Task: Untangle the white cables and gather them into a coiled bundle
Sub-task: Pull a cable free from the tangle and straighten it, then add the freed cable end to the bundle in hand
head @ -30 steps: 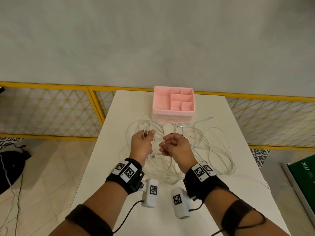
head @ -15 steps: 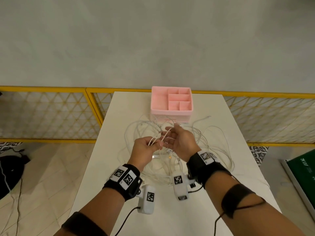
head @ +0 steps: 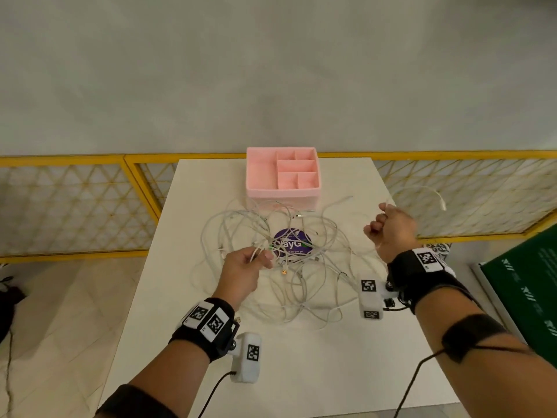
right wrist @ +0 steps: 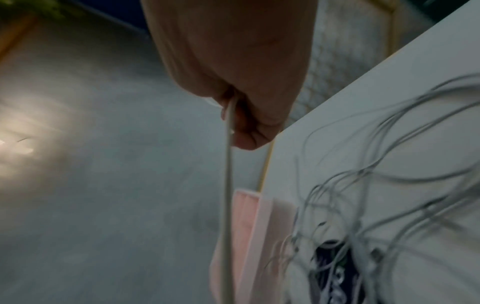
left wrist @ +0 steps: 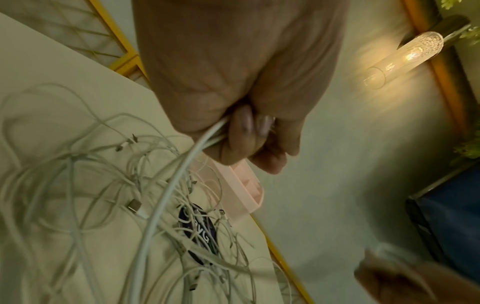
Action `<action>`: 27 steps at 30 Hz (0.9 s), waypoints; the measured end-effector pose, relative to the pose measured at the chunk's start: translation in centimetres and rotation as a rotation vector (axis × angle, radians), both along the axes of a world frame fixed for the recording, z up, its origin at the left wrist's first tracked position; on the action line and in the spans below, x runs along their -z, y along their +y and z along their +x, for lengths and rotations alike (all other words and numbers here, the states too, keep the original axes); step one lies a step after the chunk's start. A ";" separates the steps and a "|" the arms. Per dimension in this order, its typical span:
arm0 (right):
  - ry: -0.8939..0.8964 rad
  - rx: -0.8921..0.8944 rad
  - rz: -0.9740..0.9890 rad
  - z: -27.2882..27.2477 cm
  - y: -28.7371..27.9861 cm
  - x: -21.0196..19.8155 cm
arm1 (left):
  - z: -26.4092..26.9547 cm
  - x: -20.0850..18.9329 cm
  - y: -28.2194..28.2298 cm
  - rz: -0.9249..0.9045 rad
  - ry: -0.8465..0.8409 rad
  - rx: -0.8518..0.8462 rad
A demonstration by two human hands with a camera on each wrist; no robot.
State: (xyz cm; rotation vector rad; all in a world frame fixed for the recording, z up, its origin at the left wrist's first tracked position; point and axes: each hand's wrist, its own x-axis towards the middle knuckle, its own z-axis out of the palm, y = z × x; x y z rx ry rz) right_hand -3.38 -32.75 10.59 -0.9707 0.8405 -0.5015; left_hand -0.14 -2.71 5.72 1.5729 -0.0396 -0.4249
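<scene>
White cables (head: 289, 267) remain tangled on the worktop (head: 346, 366), but the hands, left (head: 241, 274) and right (head: 391, 229), each gripping cable, have pulled apart, freeing one strand.

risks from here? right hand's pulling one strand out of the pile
1. The right hand pinches one cable that runs into the white cables heaped on the table; a harder pull may tighten knots.
2. The left hand grips several strands; if they share loops, the pull could drag the pile.
3. The pile touches the pink organizer, which might shift.
</scene>
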 end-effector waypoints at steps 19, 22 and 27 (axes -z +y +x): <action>0.134 -0.436 -0.642 -5.7 2.3 1.8 | -0.8 -3.7 -4.5 -0.532 0.243 -0.016; 0.032 -0.959 -0.681 -4.4 9.8 0.5 | -1.0 -4.2 -5.3 -0.548 0.211 -0.056; 0.075 -1.149 -0.685 -4.8 13.6 2.7 | -0.4 -4.2 -4.4 -0.550 0.145 -0.109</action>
